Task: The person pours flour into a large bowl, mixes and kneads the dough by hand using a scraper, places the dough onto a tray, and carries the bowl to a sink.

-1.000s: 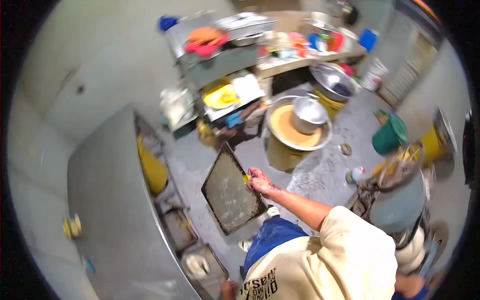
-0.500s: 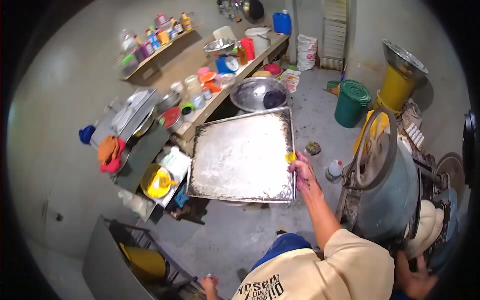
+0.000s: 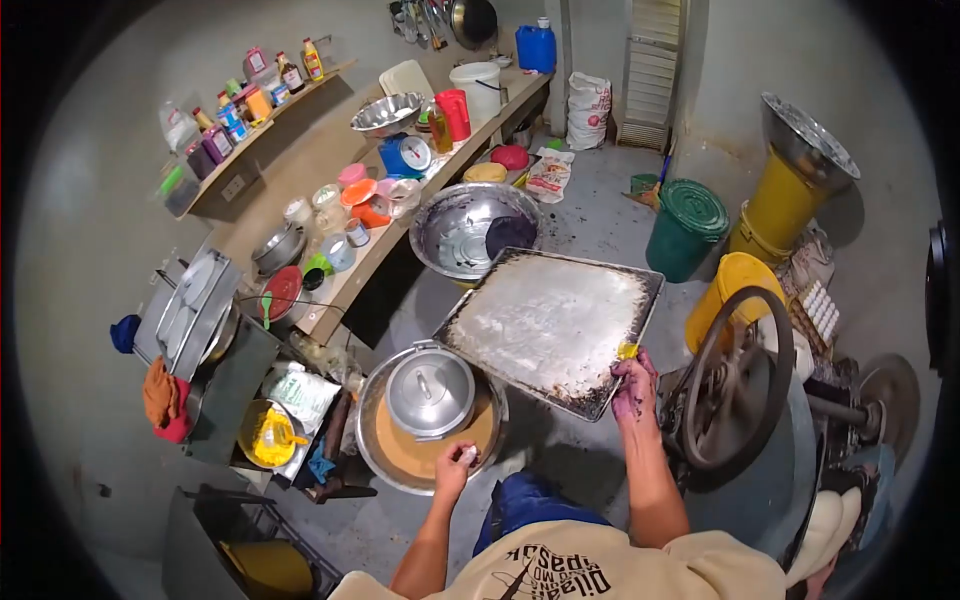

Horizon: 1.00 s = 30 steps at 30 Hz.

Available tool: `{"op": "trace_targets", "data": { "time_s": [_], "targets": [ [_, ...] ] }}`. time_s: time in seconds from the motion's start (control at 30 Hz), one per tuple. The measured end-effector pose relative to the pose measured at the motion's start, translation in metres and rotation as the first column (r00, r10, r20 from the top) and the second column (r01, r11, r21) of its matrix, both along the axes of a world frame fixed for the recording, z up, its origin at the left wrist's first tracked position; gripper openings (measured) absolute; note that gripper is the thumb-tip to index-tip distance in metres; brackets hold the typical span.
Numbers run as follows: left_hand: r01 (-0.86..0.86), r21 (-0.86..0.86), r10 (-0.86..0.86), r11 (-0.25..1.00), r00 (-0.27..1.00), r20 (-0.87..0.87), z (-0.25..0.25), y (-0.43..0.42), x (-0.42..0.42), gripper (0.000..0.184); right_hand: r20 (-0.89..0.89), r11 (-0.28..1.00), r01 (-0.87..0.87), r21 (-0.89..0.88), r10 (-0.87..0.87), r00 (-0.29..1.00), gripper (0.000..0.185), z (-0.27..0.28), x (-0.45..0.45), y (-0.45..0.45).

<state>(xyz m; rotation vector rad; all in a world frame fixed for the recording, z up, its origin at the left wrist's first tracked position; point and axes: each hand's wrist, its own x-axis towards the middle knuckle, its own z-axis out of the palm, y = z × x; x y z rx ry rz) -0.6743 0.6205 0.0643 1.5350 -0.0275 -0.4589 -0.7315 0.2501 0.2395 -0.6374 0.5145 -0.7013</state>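
My right hand (image 3: 634, 386), stained purple, grips the lower right corner of a worn rectangular metal tray (image 3: 550, 320), with something yellow pinched at that corner. The tray hangs tilted over the floor, beside a large steel basin (image 3: 465, 228). My left hand (image 3: 457, 464) is closed on a small whitish object, above the near edge of a wide pan (image 3: 374, 455) of tan contents. A lidded metal pot (image 3: 428, 388) sits in that pan.
A machine with a big wheel (image 3: 735, 390) stands close on the right. Farther off are a green lidded bucket (image 3: 690, 225) and a yellow bucket (image 3: 738, 290). A cluttered counter (image 3: 350, 285) runs along the left, with a yellow bowl (image 3: 270, 435) nearby. Part of a person (image 3: 822, 575) shows at lower right.
The tray has moved right and tilted, held in my right hand. My left hand has come up from the bottom edge to the wide pan. The view has shifted, bringing the pan and pot into sight.
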Motion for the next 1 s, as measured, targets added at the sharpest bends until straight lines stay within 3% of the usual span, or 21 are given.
{"op": "trace_targets", "data": {
  "time_s": [0.2,0.27,0.3,0.33,0.4,0.5,0.53,0.57,0.63,0.73,0.83,0.9,1.0],
  "targets": [
    [-0.017,-0.048,0.014,0.999,0.998,-0.061,-0.038,-0.082,0.089,0.016,-0.065,0.993,0.12,0.006,-0.119,0.991,0.038,-0.049,0.095,-0.113],
    [-0.034,-0.047,0.03,0.998,0.995,-0.091,-0.054,-0.111,0.127,0.016,-0.159,0.984,0.18,-0.001,-0.178,0.971,0.036,-0.055,0.128,-0.15],
    [-0.018,0.078,0.022,0.997,0.999,-0.046,-0.059,-0.128,0.159,0.017,-0.167,0.984,0.178,-0.017,-0.178,0.97,0.035,-0.061,0.149,-0.179],
    [-0.013,0.02,0.013,1.0,1.0,-0.01,-0.052,-0.146,0.186,0.017,-0.183,0.984,0.176,-0.033,-0.179,0.967,0.034,-0.067,0.164,-0.202],
    [-0.036,-0.086,0.023,0.996,0.989,-0.144,-0.053,-0.191,0.222,0.019,-0.218,0.967,0.247,-0.059,-0.254,0.942,0.029,-0.058,0.199,-0.244],
    [0.031,-0.062,-0.036,0.998,0.996,-0.079,-0.036,-0.263,0.291,0.019,-0.235,0.968,0.247,-0.053,-0.252,0.939,0.026,-0.057,0.246,-0.31],
    [0.04,-0.054,-0.046,0.998,0.992,-0.116,-0.03,-0.278,0.306,0.019,-0.242,0.971,0.237,-0.04,-0.24,0.94,0.026,-0.064,0.254,-0.331],
    [0.05,-0.049,-0.057,0.998,0.988,-0.146,-0.026,-0.292,0.32,0.019,-0.224,0.94,0.34,-0.018,-0.335,0.915,0.031,-0.07,0.267,-0.339],
    [0.095,-0.03,-0.099,0.995,0.982,-0.158,-0.035,-0.318,0.353,0.019,-0.259,0.945,0.325,-0.021,-0.319,0.912,0.028,-0.087,0.285,-0.374],
    [0.045,0.067,-0.03,0.997,0.976,-0.217,-0.044,-0.354,0.395,0.02,-0.233,0.915,0.403,0.03,-0.386,0.893,0.025,-0.11,0.337,-0.432],
    [-0.005,0.168,0.043,0.986,0.974,-0.222,-0.077,-0.358,0.403,0.018,-0.256,0.929,0.353,0.109,-0.317,0.913,0.017,-0.151,0.36,-0.498],
    [-0.172,0.197,0.223,0.965,0.936,-0.273,-0.078,-0.382,0.418,0.013,-0.284,0.933,0.304,0.193,-0.244,0.927,0.013,-0.162,0.384,-0.545],
    [-0.304,0.203,0.357,0.931,0.877,-0.321,-0.08,-0.419,0.443,0.01,-0.279,0.902,0.356,0.244,-0.287,0.917,0.011,-0.184,0.425,-0.613]
  ]
}}
